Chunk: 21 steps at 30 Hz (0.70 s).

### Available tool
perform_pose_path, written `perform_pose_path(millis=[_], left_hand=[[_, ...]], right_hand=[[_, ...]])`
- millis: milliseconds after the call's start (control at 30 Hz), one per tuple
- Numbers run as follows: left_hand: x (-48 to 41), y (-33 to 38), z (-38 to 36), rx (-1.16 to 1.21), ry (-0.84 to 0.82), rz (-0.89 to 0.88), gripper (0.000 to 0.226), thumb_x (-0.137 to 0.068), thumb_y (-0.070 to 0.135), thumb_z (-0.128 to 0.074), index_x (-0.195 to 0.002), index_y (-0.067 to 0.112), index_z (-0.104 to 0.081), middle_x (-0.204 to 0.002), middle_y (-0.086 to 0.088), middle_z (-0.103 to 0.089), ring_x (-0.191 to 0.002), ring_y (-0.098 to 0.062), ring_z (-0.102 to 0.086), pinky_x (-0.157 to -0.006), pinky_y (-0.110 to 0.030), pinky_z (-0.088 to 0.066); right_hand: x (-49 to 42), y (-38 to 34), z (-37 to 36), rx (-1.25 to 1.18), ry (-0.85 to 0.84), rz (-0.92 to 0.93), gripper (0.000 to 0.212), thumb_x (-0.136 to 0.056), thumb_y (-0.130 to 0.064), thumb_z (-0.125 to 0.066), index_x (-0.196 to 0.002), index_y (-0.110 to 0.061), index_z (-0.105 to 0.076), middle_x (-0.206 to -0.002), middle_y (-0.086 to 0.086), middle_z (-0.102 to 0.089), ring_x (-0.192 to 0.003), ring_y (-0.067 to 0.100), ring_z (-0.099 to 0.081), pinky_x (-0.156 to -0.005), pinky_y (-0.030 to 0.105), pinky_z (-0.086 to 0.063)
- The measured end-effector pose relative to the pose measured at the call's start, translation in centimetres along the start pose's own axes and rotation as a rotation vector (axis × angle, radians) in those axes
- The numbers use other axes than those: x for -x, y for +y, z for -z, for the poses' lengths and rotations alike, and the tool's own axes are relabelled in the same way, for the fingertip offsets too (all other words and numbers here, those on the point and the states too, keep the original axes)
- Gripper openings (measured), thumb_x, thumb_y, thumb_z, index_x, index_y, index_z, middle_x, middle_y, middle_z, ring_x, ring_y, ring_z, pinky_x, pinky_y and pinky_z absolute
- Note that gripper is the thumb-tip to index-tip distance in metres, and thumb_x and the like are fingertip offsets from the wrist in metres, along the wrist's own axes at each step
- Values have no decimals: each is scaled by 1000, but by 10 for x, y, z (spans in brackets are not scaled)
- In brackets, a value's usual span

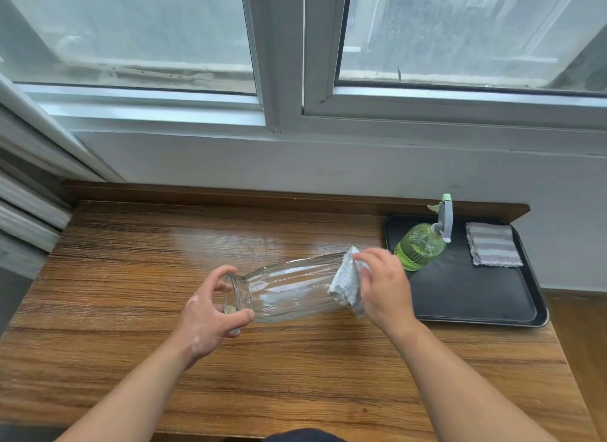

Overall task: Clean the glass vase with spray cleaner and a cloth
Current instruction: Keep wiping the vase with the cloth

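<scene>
Nearest, the left hand [210, 313] grips the rim of the glass vase [289, 287], held sideways above the wooden table [131, 277]. The right hand [384, 287] pinches a cloth [345, 277] against its base. Spray bottle [423, 241] stands on the black tray [476, 297], far right.

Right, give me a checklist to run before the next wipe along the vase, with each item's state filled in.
1. Vase held firmly: ok, the left hand grips its open mouth and it lies on its side above the table.
2. Cloth on the glass: ok, the right hand presses it against the base end.
3. Spray bottle out of the wiping path: ok, it stands on the black tray.
4. Spare cloth to hand: ok, folded on the tray.
5. Glass wetted with cleaner: cannot tell.
6. Smears left on the glass: cannot tell.
</scene>
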<state>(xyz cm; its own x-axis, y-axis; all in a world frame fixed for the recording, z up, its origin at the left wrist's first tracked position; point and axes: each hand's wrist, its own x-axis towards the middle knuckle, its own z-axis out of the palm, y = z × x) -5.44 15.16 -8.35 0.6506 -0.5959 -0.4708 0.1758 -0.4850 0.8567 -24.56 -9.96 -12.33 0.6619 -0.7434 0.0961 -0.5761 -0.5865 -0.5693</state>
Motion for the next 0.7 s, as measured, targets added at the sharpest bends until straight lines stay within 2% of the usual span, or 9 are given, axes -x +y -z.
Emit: perform_pose_path(millis=[100, 233, 300, 400, 467, 600, 667, 700], left_hand=[[1, 1, -1, -10, -1, -6, 78, -70, 2, -91, -116, 55, -57, -127, 4, -52, -89, -33, -76, -69, -47, -66], [2, 2, -3, -28, 6, -6, 78, -69, 3, -90, -118, 54, -56, -126, 6, -51, -89, -33, -75, -70, -47, -66], [2, 3, -4, -34, 11, -10, 78, -70, 4, -90, -119, 53, -56, -125, 5, -51, -90, -34, -74, -68, -47, -66], [1, 4, -4, -30, 22, -8, 77, -71, 6, -90, -125, 49, -56, -125, 2, -51, -93, -36, -72, -67, -48, -66], [0, 5, -4, -21, 24, 0, 78, -71, 7, -90, -129, 46, -56, -125, 2, -51, -94, -35, -71, -68, -48, -66], [-2, 7, -2, -29, 12, -4, 79, -68, 9, -92, -126, 51, -57, -127, 3, -53, -95, -35, -73, -66, -47, -66], [-3, 7, 0, -20, 1, 1, 78, -68, 10, -93, -122, 53, -57, -127, 4, -52, -94, -34, -74, -66, -46, -66], [-2, 5, 1, -14, -1, 6, 77, -69, 10, -93, -122, 54, -58, -127, 4, -52, -93, -34, -74, -67, -45, -66]], right_hand=[[11, 7, -19, 31, -153, 86, 38, -104, -21, -49, -141, -17, -59, -143, -2, -57, -127, 17, -45, -111, 29, -34], [8, 14, -30, 44, -104, -139, 49, -107, -29, -39, -153, -13, -43, -153, 1, -47, -132, 21, -36, -115, 35, -31], [12, -2, -35, 54, -83, -167, 50, -108, -31, -34, -154, -14, -40, -155, 0, -45, -135, 21, -34, -116, 36, -31], [33, -53, -47, 15, -67, 11, 48, -109, -33, -27, -154, -20, -38, -154, -6, -45, -131, 14, -36, -111, 31, -38], [50, -88, -58, -21, -64, 192, 47, -107, -31, -35, -150, -15, -45, -150, -2, -52, -120, 15, -45, -102, 30, -48], [60, -102, -67, -90, -59, 496, 44, -100, -20, -53, -143, -14, -55, -147, -3, -57, -102, 19, -50, -89, 29, -49], [52, -80, -64, -88, -50, 487, 44, -99, -21, -53, -143, -20, -56, -146, -7, -57, -100, 17, -47, -88, 27, -47], [48, -63, -61, -88, -47, 404, 44, -100, -24, -50, -143, -24, -56, -146, -10, -56, -102, 16, -45, -90, 27, -45]])
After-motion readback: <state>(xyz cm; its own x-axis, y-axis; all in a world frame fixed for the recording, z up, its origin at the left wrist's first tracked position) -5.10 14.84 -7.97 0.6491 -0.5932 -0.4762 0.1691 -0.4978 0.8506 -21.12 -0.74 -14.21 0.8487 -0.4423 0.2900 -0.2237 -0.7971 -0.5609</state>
